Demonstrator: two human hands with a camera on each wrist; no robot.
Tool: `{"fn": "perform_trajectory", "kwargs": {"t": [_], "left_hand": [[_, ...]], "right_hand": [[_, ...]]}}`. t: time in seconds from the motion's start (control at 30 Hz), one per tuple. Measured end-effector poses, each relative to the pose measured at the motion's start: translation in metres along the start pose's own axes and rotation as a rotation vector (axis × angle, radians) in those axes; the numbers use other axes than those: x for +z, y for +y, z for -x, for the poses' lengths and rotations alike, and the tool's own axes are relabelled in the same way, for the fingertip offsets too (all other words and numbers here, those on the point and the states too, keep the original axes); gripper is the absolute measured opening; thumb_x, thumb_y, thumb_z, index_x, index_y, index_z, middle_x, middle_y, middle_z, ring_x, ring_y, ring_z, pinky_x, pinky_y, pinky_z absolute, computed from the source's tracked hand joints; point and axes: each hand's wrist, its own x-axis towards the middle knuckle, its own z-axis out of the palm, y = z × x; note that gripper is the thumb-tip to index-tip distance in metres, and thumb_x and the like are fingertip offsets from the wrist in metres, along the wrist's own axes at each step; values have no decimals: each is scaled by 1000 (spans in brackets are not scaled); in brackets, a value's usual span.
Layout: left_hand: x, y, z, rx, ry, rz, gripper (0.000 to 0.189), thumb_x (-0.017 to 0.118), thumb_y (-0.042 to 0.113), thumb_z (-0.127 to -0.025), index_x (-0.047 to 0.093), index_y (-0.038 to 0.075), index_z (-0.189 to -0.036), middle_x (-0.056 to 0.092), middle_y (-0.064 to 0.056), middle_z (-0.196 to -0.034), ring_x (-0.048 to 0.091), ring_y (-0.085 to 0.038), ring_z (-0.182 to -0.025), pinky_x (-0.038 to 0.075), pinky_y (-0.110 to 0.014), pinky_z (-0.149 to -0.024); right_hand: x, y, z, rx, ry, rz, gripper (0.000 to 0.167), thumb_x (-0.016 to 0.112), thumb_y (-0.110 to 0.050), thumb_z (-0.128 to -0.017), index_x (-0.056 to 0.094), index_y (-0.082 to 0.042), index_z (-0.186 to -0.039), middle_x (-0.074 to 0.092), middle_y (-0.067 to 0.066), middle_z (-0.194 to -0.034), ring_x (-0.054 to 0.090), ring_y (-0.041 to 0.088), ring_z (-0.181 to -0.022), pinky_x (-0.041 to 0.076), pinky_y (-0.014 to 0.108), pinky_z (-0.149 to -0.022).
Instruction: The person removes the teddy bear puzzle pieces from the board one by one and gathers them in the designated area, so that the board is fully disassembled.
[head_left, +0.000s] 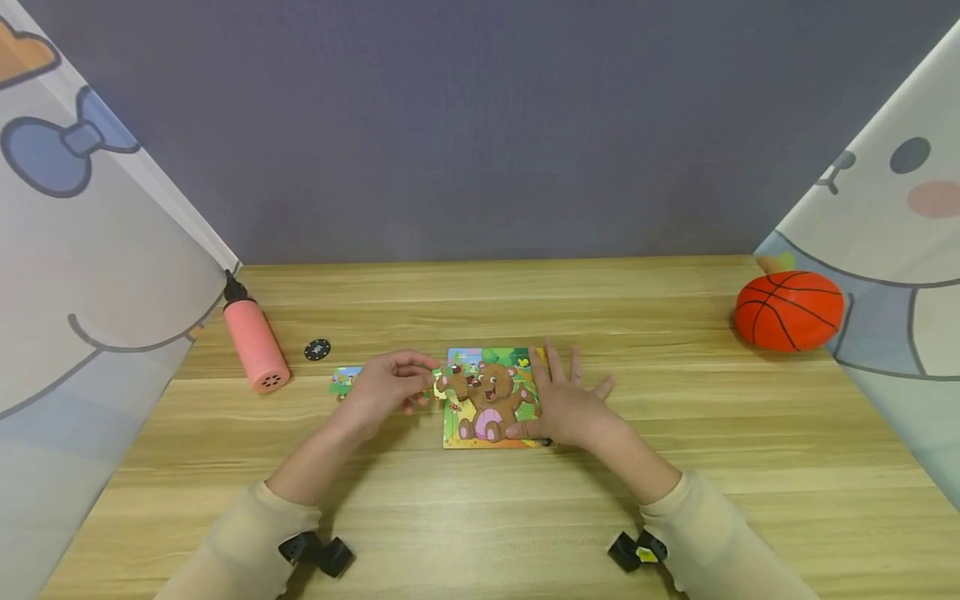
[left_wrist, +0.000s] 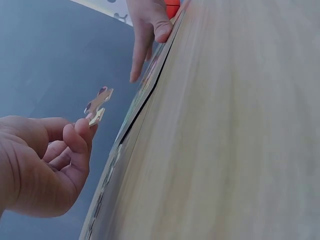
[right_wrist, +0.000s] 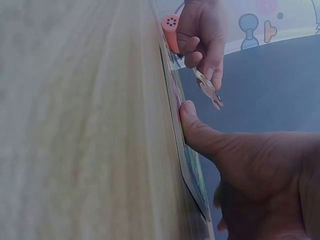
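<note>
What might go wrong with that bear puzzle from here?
The left grip pinches the puzzle piece near one edge, so it might slip.
The right grip spreads over the right side of the bear puzzle; shifting could nudge it.
Other pieces lie partly hidden by the left grip, which might brush them.

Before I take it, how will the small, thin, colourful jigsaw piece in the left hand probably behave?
The colourful jigsaw piece seems stiff, since it projects from the fingers without visible sagging. It is probably light, being so small and thin.
</note>
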Motion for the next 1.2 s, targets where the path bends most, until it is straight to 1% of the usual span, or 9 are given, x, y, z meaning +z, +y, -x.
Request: {"fn": "perform_trajectory", "kwargs": {"t": [0.17, 0.3, 0.53, 0.8, 0.97, 1.2], "left_hand": [[-6, -1, 3, 0, -8, 14, 25, 65, 1, -96, 66, -3, -121, 73, -13, -101, 64, -19, -69, 49, -24, -54], [-13, -3, 6, -3, -7, 15, 26, 65, 2, -96, 65, -3, -122, 73, -12, -100, 63, -19, -70, 49, -24, -56], [-26, -6, 13, -12, 8, -6, 28, 64, 0, -95, 64, -4, -123, 72, -12, -99, 63, -19, -71, 50, -24, -56], [-44, -15, 21, -18, 19, -30, 30, 64, 3, -96, 63, -5, -125, 70, -10, -92, 61, -17, -70, 48, -25, -55], [-54, -21, 24, -35, 29, -49, 29, 63, 5, -98, 63, -4, -125, 70, -10, -96, 61, -16, -70, 48, -25, -56], [-64, -27, 30, -34, 37, -38, 28, 62, 5, -98, 63, -5, -124, 67, -11, -95, 62, -16, -72, 49, -25, -55]], "right_hand": [[1, 1, 0, 49, -13, -18, 134, 71, -76, -73, -1, -6, -162, -17, 16, -166, -18, 48, -147, -2, 90, -91], [2, 3, -1, 62, -23, -29, 135, 71, -76, -73, -1, -7, -162, -17, 17, -166, -18, 48, -147, -3, 91, -90], [4, 5, -3, 61, -27, -45, 134, 72, -76, -73, -1, -7, -162, -17, 17, -166, -18, 48, -147, -3, 91, -89], [4, 6, -3, 52, -26, -40, 132, 71, -75, -74, 0, -6, -162, -16, 18, -166, -18, 49, -146, -2, 92, -87], [4, 6, -2, 49, -26, -35, 132, 70, -76, -75, 0, -6, -162, -16, 19, -166, -18, 49, -146, -2, 92, -87], [4, 6, -2, 39, -18, -51, 130, 71, -76, -74, -1, -13, -163, -13, 20, -166, -17, 51, -146, -3, 92, -86]]}}
